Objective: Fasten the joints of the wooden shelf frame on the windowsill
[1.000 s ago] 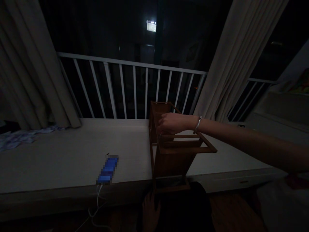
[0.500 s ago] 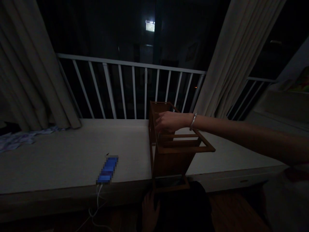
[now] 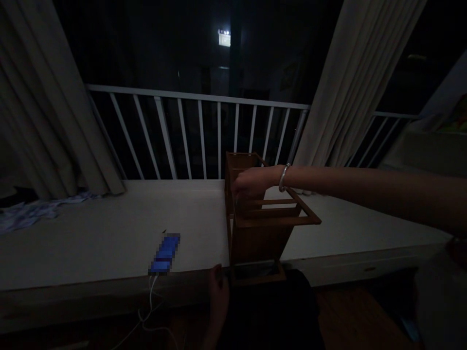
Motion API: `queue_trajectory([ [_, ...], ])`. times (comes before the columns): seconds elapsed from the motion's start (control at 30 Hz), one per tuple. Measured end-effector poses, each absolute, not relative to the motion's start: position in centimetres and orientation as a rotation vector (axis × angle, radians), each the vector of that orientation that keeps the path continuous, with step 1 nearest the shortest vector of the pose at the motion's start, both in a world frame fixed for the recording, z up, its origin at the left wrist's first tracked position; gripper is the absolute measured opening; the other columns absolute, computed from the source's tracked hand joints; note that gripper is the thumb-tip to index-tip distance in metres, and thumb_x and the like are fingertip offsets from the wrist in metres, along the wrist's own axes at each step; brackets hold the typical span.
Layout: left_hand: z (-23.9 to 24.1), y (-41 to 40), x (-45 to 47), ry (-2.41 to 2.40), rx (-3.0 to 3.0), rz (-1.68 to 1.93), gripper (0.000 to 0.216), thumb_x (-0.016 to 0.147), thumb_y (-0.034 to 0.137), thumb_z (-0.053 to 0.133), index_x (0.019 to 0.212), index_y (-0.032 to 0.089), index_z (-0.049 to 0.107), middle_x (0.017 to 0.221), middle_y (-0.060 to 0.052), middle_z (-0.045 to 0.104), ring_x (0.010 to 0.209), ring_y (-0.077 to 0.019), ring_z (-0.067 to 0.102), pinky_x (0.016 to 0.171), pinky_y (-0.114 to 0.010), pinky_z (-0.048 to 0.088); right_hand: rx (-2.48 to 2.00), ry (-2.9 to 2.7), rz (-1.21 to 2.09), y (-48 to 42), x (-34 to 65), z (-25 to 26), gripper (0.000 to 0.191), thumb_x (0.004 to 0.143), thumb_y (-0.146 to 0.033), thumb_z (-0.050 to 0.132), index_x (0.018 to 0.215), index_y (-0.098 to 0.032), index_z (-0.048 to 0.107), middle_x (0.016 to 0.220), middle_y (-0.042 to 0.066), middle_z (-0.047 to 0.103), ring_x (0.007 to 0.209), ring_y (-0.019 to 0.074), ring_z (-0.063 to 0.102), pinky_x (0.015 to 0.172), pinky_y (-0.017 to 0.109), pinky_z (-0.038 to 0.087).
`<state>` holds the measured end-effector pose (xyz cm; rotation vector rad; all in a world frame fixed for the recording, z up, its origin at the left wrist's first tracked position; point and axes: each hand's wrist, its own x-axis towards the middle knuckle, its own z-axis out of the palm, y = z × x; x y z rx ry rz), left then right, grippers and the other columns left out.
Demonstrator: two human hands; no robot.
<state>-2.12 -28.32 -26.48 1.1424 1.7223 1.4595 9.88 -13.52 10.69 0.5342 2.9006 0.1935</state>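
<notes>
A brown wooden frame with slats and flat panels, perhaps a small stool or rack, stands tilted against the white ledge, its lower end by my lap. My right hand, with a silver bangle at the wrist, reaches across from the right over its upper part. Those fingers are curled closed; a thin pale bit shows below them, too dim to name. Down beside my dark-clothed leg, left of the frame's lower end, is my left hand. Its fingers are loosely bent, with a gap showing and nothing visible in them.
On the white ledge lies a blurred blue-screened phone with a white cable hanging over the edge. A white railing and dark window stand behind, between beige curtains. Patterned cloth lies at left.
My left hand has lifted from lying flat on my leg and moved slightly up and left, fingers now bent. My right hand has shifted slightly left, still closed over the wooden frame.
</notes>
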Motion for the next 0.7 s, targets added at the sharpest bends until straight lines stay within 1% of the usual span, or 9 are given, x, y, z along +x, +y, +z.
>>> queue_trajectory([
  [0.1,-18.8,-27.1,-2.3,1.601,1.194,1.634,0.027,0.079,0.027,0.038,0.103,0.017,0.045,0.109,-0.008,0.051,0.096,-0.0165,0.052,0.086,-0.033,0.041,0.455,2.899,0.268,-13.8,9.9,11.1,0.018,0.073,-0.028,0.055,0.087,-0.02,0.064,0.075,0.002,0.063,0.062,0.012,0.05,0.055,0.025,0.029],
  [0.17,-14.2,-26.3,-2.3,1.531,1.277,1.753,0.024,0.081,0.026,0.039,0.101,0.018,0.047,0.105,-0.006,0.053,0.097,-0.016,0.05,0.085,-0.033,0.04,0.424,2.906,0.349,-14.0,10.1,11.3,0.014,0.072,-0.025,0.056,0.082,-0.019,0.064,0.071,0.002,0.061,0.063,0.0124,0.051,0.057,0.026,0.03],
  [0.23,-10.7,-25.4,-2.4,1.446,1.372,1.822,0.02,0.081,0.025,0.04,0.098,0.018,0.049,0.1,-0.005,0.054,0.094,-0.0155,0.05,0.084,-0.033,0.041,0.363,2.924,0.418,-14.0,10.2,11.3,0.008,0.071,-0.019,0.057,0.076,-0.019,0.063,0.068,0.001,0.06,0.068,0.0132,0.052,0.061,0.027,0.032],
  [0.3,-8.2,-24.4,-2.5,1.348,1.48,1.84,0.02,0.082,0.025,0.041,0.099,0.018,0.049,0.101,-0.005,0.053,0.094,-0.0151,0.05,0.083,-0.032,0.041,0.256,2.946,0.459,-13.9,10.1,11.2,0.008,0.071,-0.014,0.057,0.073,-0.019,0.063,0.069,0.001,0.06,0.074,0.0139,0.053,0.066,0.028,0.033],
  [0.4,-6.3,-22.8,-2.5,1.218,1.636,1.803,0.022,0.081,0.025,0.045,0.101,0.017,0.05,0.106,-0.007,0.049,0.1,-0.0166,0.047,0.085,-0.034,0.041,0.109,2.943,0.487,-13.4,9.8,11.0,0.009,0.074,-0.013,0.054,0.073,-0.019,0.061,0.071,0.0,0.06,0.079,0.0134,0.052,0.07,0.028,0.034],
  [0.53,-5.6,-20.9,-2.5,1.14,1.748,1.716,0.026,0.077,0.024,0.05,0.102,0.016,0.052,0.109,-0.009,0.045,0.106,-0.0195,0.043,0.087,-0.038,0.039,-0.017,2.902,0.548,-12.8,9.3,10.8,0.007,0.076,-0.017,0.054,0.075,-0.019,0.06,0.071,-0.001,0.06,0.082,0.0127,0.051,0.073,0.028,0.033],
  [0.7,-5.6,-20.0,-2.4,1.059,1.746,1.653,0.026,0.076,0.022,0.05,0.101,0.019,0.054,0.111,-0.007,0.043,0.107,-0.0191,0.042,0.086,-0.035,0.04,-0.242,2.781,0.787,-13.2,9.1,11.0,0.013,0.081,-0.018,0.046,0.08,-0.017,0.059,0.072,0.002,0.059,0.08,0.0136,0.051,0.076,0.03,0.031],
])
